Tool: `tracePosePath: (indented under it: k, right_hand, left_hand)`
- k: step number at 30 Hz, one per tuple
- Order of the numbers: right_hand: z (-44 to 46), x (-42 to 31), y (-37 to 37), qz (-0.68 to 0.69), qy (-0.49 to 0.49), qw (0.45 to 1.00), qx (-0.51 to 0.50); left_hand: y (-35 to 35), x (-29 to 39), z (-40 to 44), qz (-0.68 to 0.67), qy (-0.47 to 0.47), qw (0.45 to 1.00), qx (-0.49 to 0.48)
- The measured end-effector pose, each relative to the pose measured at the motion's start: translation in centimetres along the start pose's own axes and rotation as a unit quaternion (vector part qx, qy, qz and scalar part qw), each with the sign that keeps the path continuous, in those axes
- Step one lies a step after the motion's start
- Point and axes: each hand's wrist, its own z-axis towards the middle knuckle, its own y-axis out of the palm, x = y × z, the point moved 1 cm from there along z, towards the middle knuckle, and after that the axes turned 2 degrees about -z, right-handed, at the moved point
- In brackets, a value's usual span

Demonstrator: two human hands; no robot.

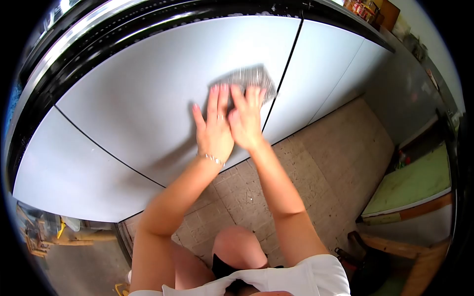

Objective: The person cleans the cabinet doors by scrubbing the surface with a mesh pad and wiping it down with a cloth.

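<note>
A grey, finely checked cloth (254, 76) lies flat against a large white front panel (148, 79). My right hand (247, 121) presses the cloth to the panel, with its fingertips over the lower part and its fingers slightly bent. Beside it, touching it, my left hand (215, 130) rests with fingers stretched out and thumb spread. Its longer fingertips reach the cloth's lower left edge, while the thumb is off the cloth. A ring and a beaded bracelet (212, 159) are on the left hand and wrist. Part of the cloth is hidden under the fingers.
A glossy black edge (207, 14) with whitish spots runs above the panel. More white panels (326, 64) continue to the right beyond a dark gap. Below is a brown tiled floor (296, 167). A green board (414, 182) and a wooden frame (395, 245) stand at right.
</note>
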Motion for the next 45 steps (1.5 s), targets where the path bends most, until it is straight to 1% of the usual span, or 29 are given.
tracePosePath:
  k: [1,2,3,4,5,6,7,9,11,13,15,16,19,21,23,25,26,27,29,31,33,35,36,39,41,42,43,44,45]
  right_hand:
    - [-3.0,0.9,1.8,-0.010,0.019,1.000,-0.016]
    - [-6.6,1.3,3.4,0.030,0.067,0.996,-0.048]
    - [-10.2,2.0,5.4,0.051,0.062,0.997,-0.019]
    - [-12.7,1.9,5.9,0.078,0.110,0.987,-0.083]
    - [-12.7,1.7,5.9,0.068,0.104,0.989,-0.082]
    - [-12.7,1.7,5.7,0.057,0.097,0.990,-0.080]
    - [-12.5,1.8,5.5,0.045,0.090,0.992,-0.078]
    - [-7.9,2.2,3.5,0.007,0.052,0.996,-0.072]
    - [-1.3,1.3,0.5,-0.036,-0.009,0.999,-0.034]
    - [5.2,-0.4,-2.6,-0.052,-0.056,0.997,0.022]
    - [8.5,-1.4,-4.4,-0.057,-0.038,0.996,0.053]
    - [8.3,-1.1,-4.4,-0.048,-0.034,0.997,0.057]
    - [3.6,2.4,-2.2,-0.038,0.014,0.995,0.087]
    - [-2.9,4.9,0.9,-0.019,0.092,0.994,0.053]
    - [-9.6,5.3,3.8,0.031,0.171,0.984,-0.031]
    - [-11.0,4.2,3.9,0.047,0.161,0.984,-0.060]
    - [-10.9,4.3,3.8,0.063,0.191,0.977,-0.071]
    - [-10.2,4.6,3.8,0.012,0.154,0.987,-0.042]
    - [-6.5,5.4,2.2,-0.017,0.144,0.989,-0.022]
    - [0.2,4.2,-1.0,-0.041,0.050,0.997,0.033]
    - [6.1,3.7,-4.0,-0.048,-0.007,0.997,0.058]
    - [8.8,2.1,-5.7,-0.030,0.006,0.996,0.088]
    - [8.6,1.9,-5.9,-0.015,0.023,0.998,0.061]
    - [3.8,4.9,-2.6,-0.009,0.039,0.998,0.052]
    - [-2.3,5.2,0.7,0.013,0.069,0.997,0.013]
    - [-5.4,4.8,2.3,0.030,0.088,0.995,-0.019]
    - [-8.9,4.2,3.6,0.035,0.091,0.994,-0.051]
    - [-13.3,3.5,5.5,-0.013,0.057,0.995,-0.085]
    - [-13.1,3.2,5.4,-0.007,0.055,0.994,-0.089]
  left_hand:
    - [1.6,0.1,-2.4,0.011,0.014,1.000,-0.010]
    - [3.7,0.2,-5.5,0.025,0.032,0.999,-0.014]
    - [4.9,0.1,-8.5,-0.008,0.061,0.995,-0.079]
    - [6.3,0.2,-11.2,-0.034,0.070,0.993,-0.092]
    - [6.5,0.1,-12.0,0.022,0.082,0.994,-0.065]
    - [7.0,0.1,-12.4,0.000,0.081,0.993,-0.083]
    - [5.9,0.1,-11.2,-0.023,0.080,0.991,-0.102]
    - [3.5,0.4,-6.5,-0.029,0.052,0.995,-0.076]
    - [0.7,0.1,-0.6,-0.034,0.005,0.999,0.002]
    - [-2.5,-0.5,4.9,0.029,-0.001,0.998,0.061]
    - [-4.5,-0.3,8.4,0.076,0.010,0.994,0.073]
    - [-4.2,0.2,8.8,0.098,-0.015,0.989,0.109]
    - [-1.7,1.4,5.7,0.150,0.073,0.986,0.013]
    - [1.8,2.5,0.9,0.155,0.121,0.980,-0.035]
    - [5.8,2.7,-4.6,0.144,0.168,0.973,-0.065]
    - [5.9,1.4,-5.6,0.131,0.197,0.967,-0.095]
    - [5.7,1.0,-5.8,0.125,0.213,0.962,-0.112]
    - [5.7,1.1,-5.4,0.123,0.210,0.964,-0.106]
    - [3.1,1.3,-1.2,0.117,0.194,0.970,-0.092]
    - [0.3,1.4,3.9,0.124,0.143,0.982,0.000]
    - [-2.6,1.5,8.4,0.139,0.103,0.983,0.060]
    - [-3.9,2.3,10.8,0.111,0.079,0.984,0.113]
    - [-4.1,2.4,10.7,0.125,0.086,0.983,0.105]
    - [-1.8,2.7,6.6,0.133,0.107,0.984,0.041]
    - [1.9,2.4,0.8,0.148,0.155,0.976,-0.029]
    - [3.0,1.9,-2.4,0.121,0.169,0.975,-0.077]
    - [3.9,1.3,-5.2,0.094,0.182,0.971,-0.126]
    - [4.8,0.1,-7.4,0.097,0.199,0.966,-0.133]
    - [5.7,-0.9,-9.2,0.098,0.215,0.962,-0.139]
